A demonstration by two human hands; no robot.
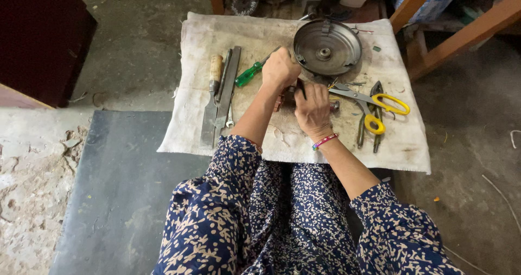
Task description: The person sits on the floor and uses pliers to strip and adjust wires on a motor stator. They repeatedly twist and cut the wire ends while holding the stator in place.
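A round grey metal disc (327,47) with a hub in the middle lies at the far side of a dirty white cloth (244,33). My left hand (279,68) is closed, resting at the disc's near-left rim. My right hand (312,108) is closed around a small dark tool, just below the disc; what its tip touches is hidden by my fingers. A small reddish part shows between the two hands.
A green-handled screwdriver (248,75), a wooden-handled file (211,98) and a flat metal file (228,93) lie left. Yellow-handled scissors (380,104) and pliers (375,120) lie right. Wooden table legs (450,39) stand at the far right; a dark cabinet (38,36) stands left.
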